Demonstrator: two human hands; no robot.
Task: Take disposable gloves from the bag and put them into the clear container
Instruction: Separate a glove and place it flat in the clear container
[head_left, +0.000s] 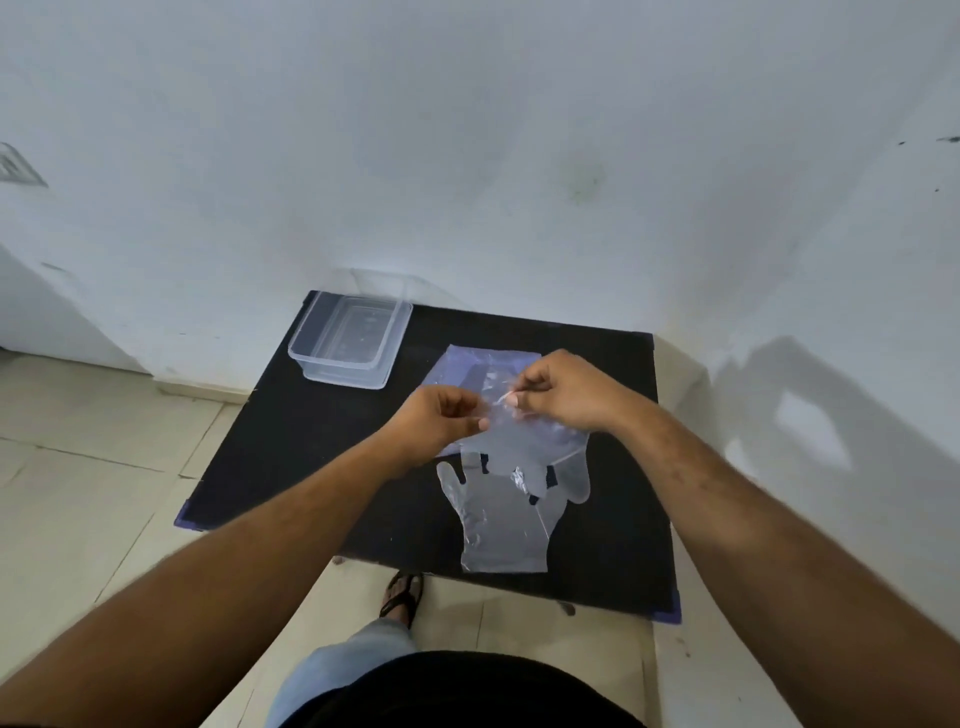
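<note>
Both hands, left (441, 415) and right (563, 392), grip pinched on clear bag (488, 374) at mid-surface, apparently teasing out glove; one disposable glove (501, 525) near front edge; clear container (349, 338), far-left corner, empty.

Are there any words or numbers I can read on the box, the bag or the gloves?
No readable text anywhere in this picture.
clear container: faint raised marks on its bottom, too blurred to read.
bag: bluish plastic, no print that shows.
glove: plain clear plastic, no print.
black table: no label or sign.
</note>
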